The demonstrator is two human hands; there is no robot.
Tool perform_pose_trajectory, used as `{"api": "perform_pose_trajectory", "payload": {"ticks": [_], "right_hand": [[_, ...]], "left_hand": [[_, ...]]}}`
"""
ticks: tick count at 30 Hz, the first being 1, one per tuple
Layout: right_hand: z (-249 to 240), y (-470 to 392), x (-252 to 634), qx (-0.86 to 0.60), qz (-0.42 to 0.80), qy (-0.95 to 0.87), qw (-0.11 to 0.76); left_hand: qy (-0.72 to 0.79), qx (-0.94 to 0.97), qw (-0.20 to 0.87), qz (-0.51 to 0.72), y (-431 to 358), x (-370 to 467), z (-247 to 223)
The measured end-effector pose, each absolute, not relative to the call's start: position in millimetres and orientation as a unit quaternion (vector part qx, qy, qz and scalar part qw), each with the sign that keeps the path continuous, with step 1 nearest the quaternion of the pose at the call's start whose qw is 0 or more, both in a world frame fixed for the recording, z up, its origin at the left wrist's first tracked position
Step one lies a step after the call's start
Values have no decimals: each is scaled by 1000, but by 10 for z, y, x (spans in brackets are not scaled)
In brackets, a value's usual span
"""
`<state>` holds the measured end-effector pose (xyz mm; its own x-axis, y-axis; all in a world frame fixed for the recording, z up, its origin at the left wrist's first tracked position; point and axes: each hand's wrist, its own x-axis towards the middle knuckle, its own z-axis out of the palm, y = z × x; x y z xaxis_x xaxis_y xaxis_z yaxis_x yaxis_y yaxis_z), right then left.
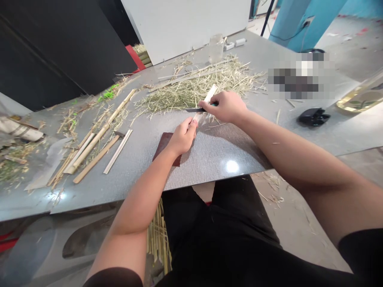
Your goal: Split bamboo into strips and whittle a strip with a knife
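My left hand (184, 135) is closed around the near end of a pale bamboo strip (210, 93), which slants up and away over the table. In my right hand (226, 107) is a knife with a dark blade (191, 110) and a bit of teal on its handle. Its blade lies across the strip, just beyond my left fingers, pointing left. Under my left wrist lies a dark red-brown rectangular sheet (164, 144). A heap of thin bamboo shavings (185, 91) spreads just behind both hands.
Left on the grey table (206, 159) lie a bamboo pole (104, 129), a wooden-handled hammer (98, 157) and another pale strip (118, 151). A clear cup (216, 48) stands behind the shavings. A black object (314, 116) sits at right. The table's front edge is close to my body.
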<state>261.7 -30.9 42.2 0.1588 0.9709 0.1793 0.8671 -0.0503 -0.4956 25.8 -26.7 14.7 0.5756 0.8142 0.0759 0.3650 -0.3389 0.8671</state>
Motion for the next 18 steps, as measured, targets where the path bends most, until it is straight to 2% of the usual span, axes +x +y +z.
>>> {"api": "perform_pose_trajectory", "payload": {"ticks": [12,18], "right_hand": [[403,-292,2652,-718,104,-638,258],[364,-306,2627,-679,136,-683,233]], "left_hand": [[372,790,422,244,-266,232,152],[378,799,439,161,-324,217,167]]}}
